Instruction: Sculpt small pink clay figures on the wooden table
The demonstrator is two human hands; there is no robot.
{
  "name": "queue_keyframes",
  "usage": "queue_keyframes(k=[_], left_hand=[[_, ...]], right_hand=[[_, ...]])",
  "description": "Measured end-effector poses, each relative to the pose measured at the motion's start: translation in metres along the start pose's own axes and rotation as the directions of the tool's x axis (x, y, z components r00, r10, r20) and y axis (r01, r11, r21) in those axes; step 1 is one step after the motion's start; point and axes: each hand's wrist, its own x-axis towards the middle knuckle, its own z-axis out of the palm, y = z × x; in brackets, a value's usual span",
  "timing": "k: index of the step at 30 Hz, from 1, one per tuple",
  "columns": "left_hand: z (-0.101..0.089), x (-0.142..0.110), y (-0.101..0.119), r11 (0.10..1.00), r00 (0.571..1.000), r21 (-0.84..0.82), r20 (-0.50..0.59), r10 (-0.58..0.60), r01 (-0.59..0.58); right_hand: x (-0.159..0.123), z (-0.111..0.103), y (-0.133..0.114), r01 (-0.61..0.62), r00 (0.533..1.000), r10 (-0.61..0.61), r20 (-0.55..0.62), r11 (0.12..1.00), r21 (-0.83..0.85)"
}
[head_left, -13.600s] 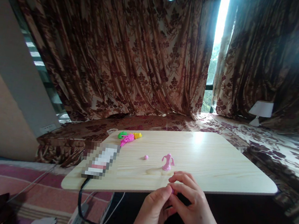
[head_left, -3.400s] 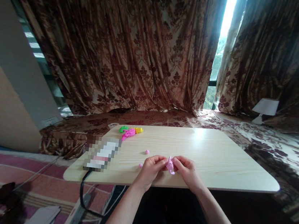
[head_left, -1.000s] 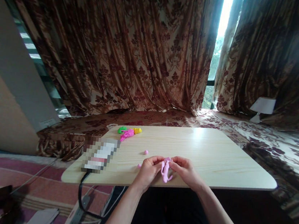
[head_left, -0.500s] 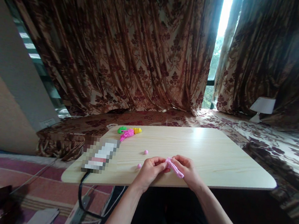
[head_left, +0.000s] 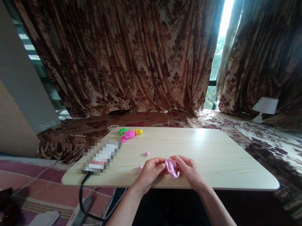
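Observation:
A soft pink piece of modelling clay (head_left: 172,168) is held between my two hands, over the near edge of the table. It looks thin and folded, with a curled lower end. My left hand (head_left: 152,171) pinches its left side between thumb and fingers. On the other side, the fingers of my right hand (head_left: 190,172) are bent and closed on its upper right edge; some fingertips are hidden behind it. Two small pink clay balls lie left of my hands: one ball (head_left: 147,153) farther back, the other ball (head_left: 140,168) partly covered by my left hand.
At the table's (head_left: 217,154) back left lie green (head_left: 123,131), bright pink (head_left: 128,135) and yellow (head_left: 138,132) pieces. A blurred-out flat object (head_left: 103,156) rests at the left, a black cable (head_left: 81,196) hanging below. A white lamp (head_left: 265,105) stands beyond the table.
The pink clay has turned and opened out from a long folded strip into a wider, curled shape. My right hand has shifted slightly right along it; the balls stay put.

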Motion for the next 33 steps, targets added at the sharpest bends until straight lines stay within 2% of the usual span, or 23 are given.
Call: queue_keyframes(k=[5,12,20,25,29,33], left_hand=[[-0.0006,0.0003,-0.0014,0.999,0.997,-0.047,-0.072,0.000,-0.003],[0.0002,0.0005,-0.0015,0.999,0.999,0.035,0.042,0.000,-0.001],[0.0014,-0.0039,0.0053,0.999,0.992,-0.016,0.125,-0.027,0.030],[0.0007,-0.0026,0.0041,0.998,0.991,-0.025,0.118,-0.059,0.062],[0.0021,-0.0020,0.0044,0.998,0.990,-0.002,0.124,-0.061,0.062],[0.0034,-0.0011,0.0031,0.998,0.989,0.017,0.134,-0.069,0.067]], right_hand=[[0.0017,-0.0030,0.0055,0.028,0.999,-0.027,-0.031,0.999,0.029],[0.0009,-0.0041,0.0074,0.034,0.999,-0.034,-0.011,0.999,0.032],[-0.0030,-0.0060,0.0038,0.031,0.997,-0.033,0.074,0.999,0.017],[-0.0030,-0.0056,0.0038,0.061,0.996,-0.061,0.063,0.998,0.002],[-0.0031,-0.0032,0.0027,0.039,0.999,-0.040,0.031,0.999,0.024],[-0.0025,-0.0019,0.0028,0.039,0.999,-0.039,0.024,0.999,-0.032]])
